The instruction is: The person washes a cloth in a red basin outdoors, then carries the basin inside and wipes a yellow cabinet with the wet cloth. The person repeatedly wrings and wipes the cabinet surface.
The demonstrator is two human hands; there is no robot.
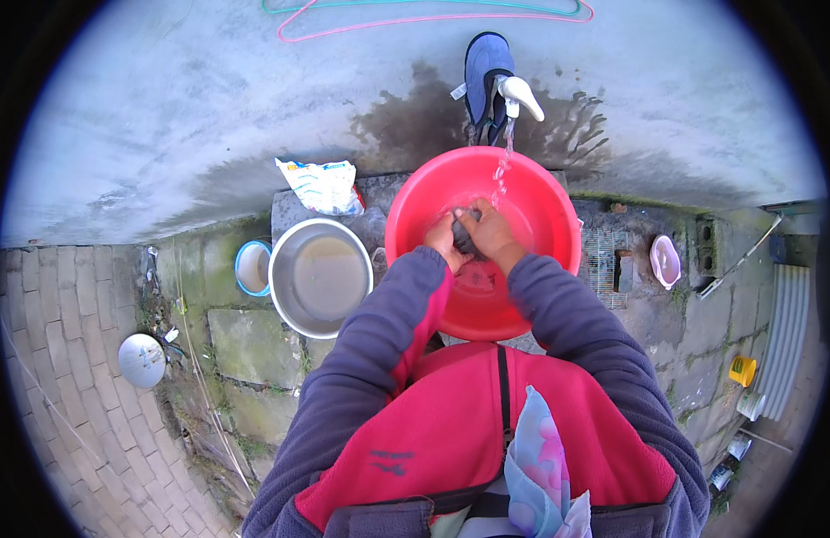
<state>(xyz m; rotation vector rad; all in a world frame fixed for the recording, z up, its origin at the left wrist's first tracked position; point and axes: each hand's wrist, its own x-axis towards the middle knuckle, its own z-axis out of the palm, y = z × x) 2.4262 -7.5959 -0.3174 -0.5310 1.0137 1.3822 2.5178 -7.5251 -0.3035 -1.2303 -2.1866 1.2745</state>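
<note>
Both my hands are inside a large red plastic basin point(549, 202), holding one dark, wet item point(463, 235) that looks like cloth. My left hand point(445, 241) grips it from the left, and my right hand point(490, 232) from the right with the thumb on top. Much of the item is hidden by my fingers. Water point(503, 165) runs from a white-handled tap point(519, 95) on the wall into the basin, beyond my right hand. A blue cloth item with dark edging point(483, 67) hangs at the tap. Some water lies in the basin's bottom.
Left of the basin stand a metal basin point(285, 313) of cloudy water, a blue-rimmed bucket point(238, 272) and a white plastic bag point(324, 188). To the right are a metal grate point(603, 252) and a small pink basin point(665, 261). Hangers point(435, 23) are on the wall.
</note>
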